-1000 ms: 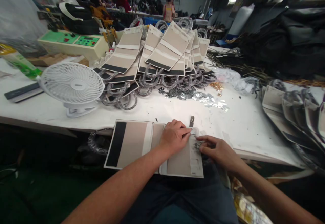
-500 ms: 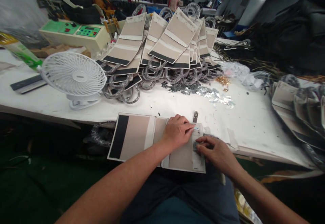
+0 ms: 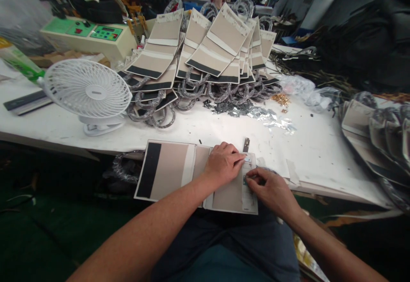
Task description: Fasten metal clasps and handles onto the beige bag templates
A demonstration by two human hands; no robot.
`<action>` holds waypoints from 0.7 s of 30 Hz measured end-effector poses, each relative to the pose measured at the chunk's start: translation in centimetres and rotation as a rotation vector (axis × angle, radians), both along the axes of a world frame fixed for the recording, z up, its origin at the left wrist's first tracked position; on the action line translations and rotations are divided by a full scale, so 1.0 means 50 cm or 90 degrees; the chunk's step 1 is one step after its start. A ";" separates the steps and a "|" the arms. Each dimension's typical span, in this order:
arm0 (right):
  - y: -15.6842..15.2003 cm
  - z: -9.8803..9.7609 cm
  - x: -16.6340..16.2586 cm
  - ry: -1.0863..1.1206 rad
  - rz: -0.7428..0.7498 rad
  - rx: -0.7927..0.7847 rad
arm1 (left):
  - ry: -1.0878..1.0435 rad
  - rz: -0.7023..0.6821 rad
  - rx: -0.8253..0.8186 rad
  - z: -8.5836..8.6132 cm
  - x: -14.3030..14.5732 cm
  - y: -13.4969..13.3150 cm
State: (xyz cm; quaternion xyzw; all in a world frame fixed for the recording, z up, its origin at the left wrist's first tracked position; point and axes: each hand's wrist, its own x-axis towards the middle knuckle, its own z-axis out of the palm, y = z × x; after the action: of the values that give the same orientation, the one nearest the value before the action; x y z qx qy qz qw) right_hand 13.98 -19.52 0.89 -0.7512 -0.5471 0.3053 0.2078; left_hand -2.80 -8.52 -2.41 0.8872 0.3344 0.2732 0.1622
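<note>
A folding beige bag panel (image 3: 174,162) with a black band lies open at the table's front edge, overhanging it. My left hand (image 3: 224,162) rests on its right half, index finger stretched to a small shiny piece (image 3: 247,158) on the pale strip (image 3: 248,196). Thumb and fingertips of my right hand (image 3: 269,188) are pinched together at that strip, lower down. A small dark greenish plate (image 3: 245,180) shows at these fingertips, mostly hidden. A narrow metal-tipped tab (image 3: 246,144) sticks out beyond the panel's far edge.
A white fan (image 3: 92,90) stands at left before a control box (image 3: 86,36). Stacked panels with wrapped handles (image 3: 218,47) fill the back. Loose metal plates (image 3: 237,109) and brass pieces (image 3: 281,99) lie in front of them. More panels (image 3: 361,120) stand at right.
My right hand has shifted slightly up and left along the strip, its fingertips closer to the surface. The left hand keeps its place on the panel. The view has moved a little.
</note>
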 end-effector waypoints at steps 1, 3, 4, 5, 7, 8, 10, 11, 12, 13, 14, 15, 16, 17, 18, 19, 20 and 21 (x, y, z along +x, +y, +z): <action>-0.001 -0.002 -0.001 -0.010 0.007 0.010 | 0.000 0.000 0.000 0.000 0.000 0.000; -0.002 -0.004 -0.002 -0.031 0.008 0.016 | -0.001 -0.001 0.002 0.001 -0.001 0.000; -0.003 -0.004 -0.002 -0.042 0.005 0.014 | -0.002 0.000 0.003 0.001 -0.001 0.000; -0.003 -0.004 -0.002 -0.055 0.003 0.011 | -0.003 0.000 0.003 0.001 -0.001 0.000; -0.004 -0.005 -0.002 -0.079 0.000 0.009 | -0.003 0.000 0.004 0.002 -0.001 0.000; -0.004 -0.006 -0.002 -0.087 0.000 0.012 | -0.002 -0.001 0.003 0.002 -0.001 0.000; -0.005 -0.008 -0.002 -0.097 0.001 0.024 | 0.000 -0.003 0.003 0.002 -0.001 0.000; -0.006 -0.010 -0.002 -0.099 0.004 0.030 | 0.001 -0.004 0.003 0.002 -0.001 0.000; -0.006 -0.012 -0.003 -0.098 0.009 0.034 | 0.001 -0.004 0.003 0.002 -0.001 0.000; -0.006 -0.013 -0.004 -0.097 0.015 0.039 | 0.000 -0.005 0.004 0.002 0.000 -0.001; -0.007 -0.015 -0.005 -0.096 0.021 0.046 | 0.000 -0.005 0.003 0.002 0.000 -0.001; -0.007 -0.015 -0.005 -0.093 0.027 0.053 | 0.001 -0.005 0.003 0.001 -0.001 -0.001; -0.007 -0.014 -0.004 -0.085 0.035 0.061 | 0.001 -0.005 0.002 0.001 0.000 -0.001; -0.006 -0.011 -0.001 -0.070 0.040 0.070 | 0.000 -0.004 0.001 0.001 0.000 -0.001; -0.006 -0.005 0.003 -0.048 0.037 0.076 | -0.001 -0.002 -0.001 0.001 0.000 -0.001; -0.006 0.004 0.009 -0.020 0.023 0.078 | -0.003 0.000 -0.003 0.001 0.001 -0.001; -0.006 0.017 0.015 0.011 -0.006 0.076 | -0.003 0.003 -0.005 0.001 0.001 0.000; -0.006 0.034 0.022 0.040 -0.047 0.074 | -0.003 0.004 -0.008 0.001 0.002 0.000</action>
State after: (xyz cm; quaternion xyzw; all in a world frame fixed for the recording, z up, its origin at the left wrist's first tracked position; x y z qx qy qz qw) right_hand 15.07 -19.84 2.59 -0.7475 -0.5289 0.2886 0.2798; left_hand -2.70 -8.52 -2.36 0.8844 0.3386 0.2741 0.1674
